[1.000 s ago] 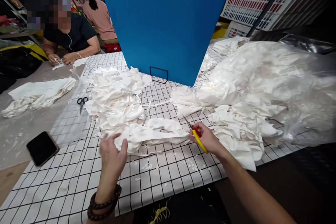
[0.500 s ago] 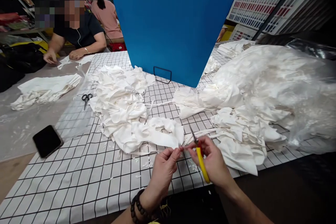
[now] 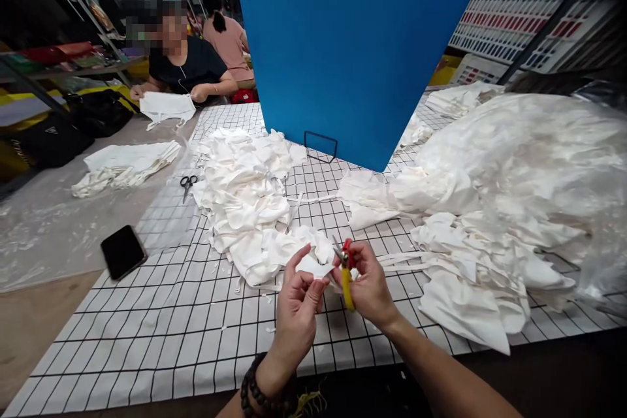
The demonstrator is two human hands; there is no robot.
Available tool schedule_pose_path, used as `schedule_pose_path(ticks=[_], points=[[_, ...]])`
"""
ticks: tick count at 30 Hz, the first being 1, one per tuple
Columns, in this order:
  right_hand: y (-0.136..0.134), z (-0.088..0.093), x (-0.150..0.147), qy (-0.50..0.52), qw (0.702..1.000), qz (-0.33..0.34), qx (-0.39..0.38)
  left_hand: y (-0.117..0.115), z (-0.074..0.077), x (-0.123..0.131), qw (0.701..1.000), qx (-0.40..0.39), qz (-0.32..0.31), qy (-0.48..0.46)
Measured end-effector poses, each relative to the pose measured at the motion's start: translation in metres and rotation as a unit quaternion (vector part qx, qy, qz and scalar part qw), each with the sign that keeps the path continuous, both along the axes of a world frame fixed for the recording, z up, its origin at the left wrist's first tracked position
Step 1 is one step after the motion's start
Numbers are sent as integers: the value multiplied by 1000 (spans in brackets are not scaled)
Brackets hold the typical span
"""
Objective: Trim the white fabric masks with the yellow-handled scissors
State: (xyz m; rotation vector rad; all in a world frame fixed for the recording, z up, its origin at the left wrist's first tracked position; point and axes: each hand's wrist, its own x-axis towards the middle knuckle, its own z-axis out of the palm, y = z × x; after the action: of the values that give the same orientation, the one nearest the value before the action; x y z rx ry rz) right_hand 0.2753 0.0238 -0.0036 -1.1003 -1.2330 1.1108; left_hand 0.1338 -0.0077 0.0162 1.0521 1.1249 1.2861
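Grid-clothed worktop, and near its front edge the left hand pinches a white fabric piece, right hand grips red-and-yellow-handled scissors; fabric looks light, limp, probably best held by its edge.

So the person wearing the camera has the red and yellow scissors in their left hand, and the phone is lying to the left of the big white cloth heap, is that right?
Not quite: the head view shows the red and yellow scissors in the right hand. The phone does lie left of the big white cloth heap.
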Motion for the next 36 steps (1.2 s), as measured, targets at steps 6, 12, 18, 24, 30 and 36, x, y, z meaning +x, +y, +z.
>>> schedule_pose_path(ticks=[6, 12, 18, 24, 30, 36], points=[[-11, 18, 31, -96, 991, 63, -68, 12, -1, 0, 996, -2, -66, -57], [-17, 54, 64, -443, 891, 73, -66, 18, 1, -9, 992, 17, -112, 49], [-15, 58, 52, -494, 865, 78, -30, 20, -2, -9, 979, 68, -139, 134], [-15, 59, 49, -495, 864, 86, -15, 17, 2, -11, 970, 88, -159, 161], [-17, 58, 48, -502, 858, 100, -28, 18, 8, -13, 971, 84, -163, 154], [-20, 56, 48, -514, 853, 86, -22, 16, 10, -14, 972, 78, -170, 143]])
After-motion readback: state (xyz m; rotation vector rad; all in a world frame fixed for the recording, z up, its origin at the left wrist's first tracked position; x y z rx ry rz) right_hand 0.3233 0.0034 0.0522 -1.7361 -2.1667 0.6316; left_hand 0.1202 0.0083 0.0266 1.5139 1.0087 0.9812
